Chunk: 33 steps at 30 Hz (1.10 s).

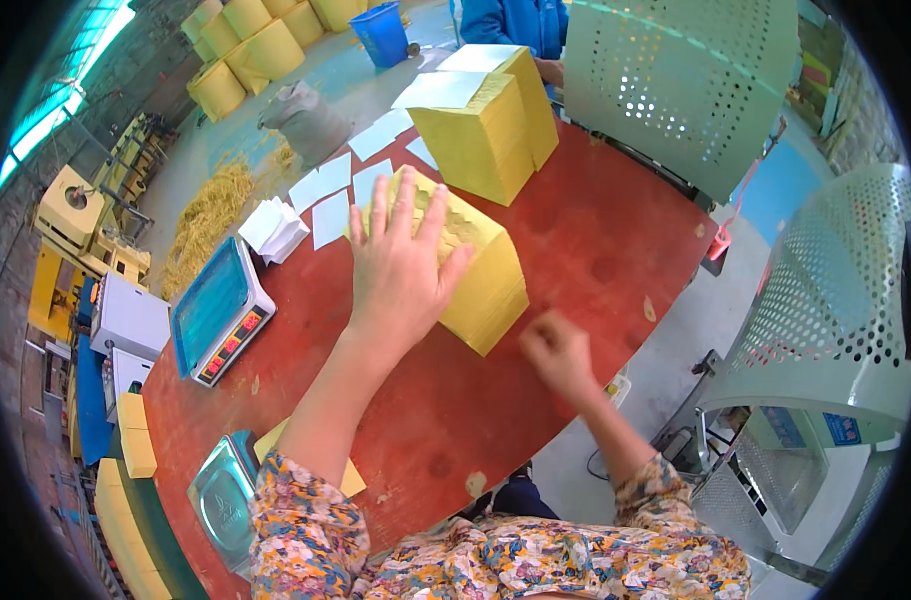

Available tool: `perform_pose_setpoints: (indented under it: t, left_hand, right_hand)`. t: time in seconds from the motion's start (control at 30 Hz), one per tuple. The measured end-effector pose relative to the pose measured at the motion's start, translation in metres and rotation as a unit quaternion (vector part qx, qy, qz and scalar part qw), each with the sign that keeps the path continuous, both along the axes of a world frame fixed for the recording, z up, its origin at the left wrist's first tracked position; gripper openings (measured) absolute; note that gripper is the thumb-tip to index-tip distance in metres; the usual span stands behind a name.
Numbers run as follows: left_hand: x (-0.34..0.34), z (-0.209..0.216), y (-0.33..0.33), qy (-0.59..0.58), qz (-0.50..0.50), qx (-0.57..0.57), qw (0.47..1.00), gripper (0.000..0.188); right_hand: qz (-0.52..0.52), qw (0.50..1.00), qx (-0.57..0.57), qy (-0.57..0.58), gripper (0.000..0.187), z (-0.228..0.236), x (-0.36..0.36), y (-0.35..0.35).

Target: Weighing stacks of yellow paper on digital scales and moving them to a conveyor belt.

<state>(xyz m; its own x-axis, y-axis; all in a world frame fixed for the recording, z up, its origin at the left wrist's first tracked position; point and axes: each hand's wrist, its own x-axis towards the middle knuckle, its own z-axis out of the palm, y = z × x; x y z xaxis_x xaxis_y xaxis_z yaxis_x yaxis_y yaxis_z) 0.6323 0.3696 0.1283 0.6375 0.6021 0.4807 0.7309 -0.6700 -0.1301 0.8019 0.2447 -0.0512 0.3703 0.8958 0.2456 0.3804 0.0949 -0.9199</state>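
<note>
A tall block of stacked yellow paper sheets [487, 290] stands on the red table in front of me. My left hand [400, 265] lies on its top with the fingers spread, hiding part of the upper sheets. To the right of the block, apart from it, my right hand [558, 352] hovers over the table with its fingers curled in, slightly blurred; nothing shows sticking out of it. Behind stand two more yellow paper stacks [485, 140], topped with white sheets [440, 90]. Several loose white sheets [320, 183] lie along the table's far left edge.
On the red table [615, 270], a digital scale [220, 310] and a second scale [225, 500] sit at the left, with a pile of folded white paper [273, 230]. Perforated green machine guards [675, 90] flank the right. A person in blue [515, 22] is at the far side.
</note>
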Motion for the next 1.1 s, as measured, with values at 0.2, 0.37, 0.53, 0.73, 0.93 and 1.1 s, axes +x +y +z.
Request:
perform_pose_setpoints:
  t: [0.2, 0.37, 0.53, 0.73, 0.93, 1.1]
  left_hand:
    - [-0.009, -0.029, 0.005, -0.027, -0.067, -0.102, 0.992, 0.089]
    - [0.020, -0.041, 0.082, -0.048, -0.048, -0.063, 0.996, 0.093]
    - [0.033, -0.047, 0.144, -0.069, -0.046, -0.061, 0.995, 0.093]
    - [0.030, -0.066, 0.179, -0.130, -0.101, -0.004, 0.986, 0.085]
    - [0.040, -0.041, 0.109, -0.179, -0.162, -0.021, 0.970, 0.085]
    - [-0.141, -0.023, -0.068, -0.249, -0.187, -0.027, 0.950, 0.074]
  right_hand:
    - [0.021, 0.987, 0.007, -0.158, 0.022, -0.011, -0.044, 0.047]
    - [-0.010, 0.982, 0.011, -0.186, 0.022, -0.020, -0.027, 0.118]
    - [-0.069, 0.980, 0.032, -0.186, 0.023, -0.025, -0.023, 0.170]
    - [-0.089, 0.965, -0.050, -0.240, 0.036, -0.037, -0.041, 0.185]
    - [-0.075, 0.975, -0.004, -0.209, 0.030, -0.054, 0.007, 0.171]
    - [0.005, 0.997, 0.082, -0.007, 0.018, -0.056, -0.064, 0.102]
